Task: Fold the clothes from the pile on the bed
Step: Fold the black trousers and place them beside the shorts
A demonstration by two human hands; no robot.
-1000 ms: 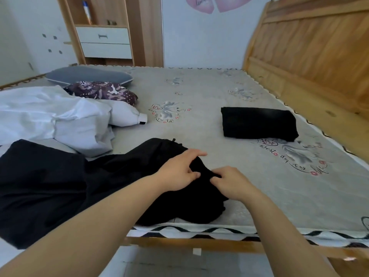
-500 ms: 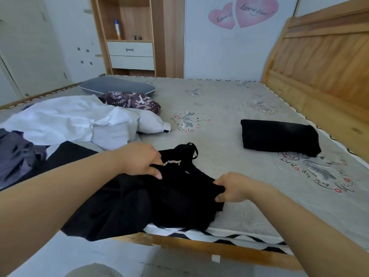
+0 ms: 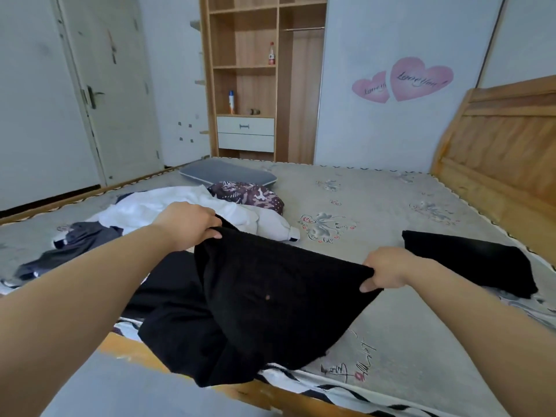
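1. We gripped the black garment with both hands: left hand and right hand each clamped on a top corner, lifted over the bed's near edge.
2. The pile lay toward the left edge, a patterned cloth and grey pillow behind it.
3. A folded black piece sat near the right edge.
4. Bare mattress lay open mid-bed, up to the wooden headboard.

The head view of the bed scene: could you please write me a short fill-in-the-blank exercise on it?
1. Both hands, left hand and right hand, grip a garment coloured ____.
2. The folded black garment lies on the person's ____ side.
3. The wall stickers are shaped like ____.

Missing words: black; right; hearts
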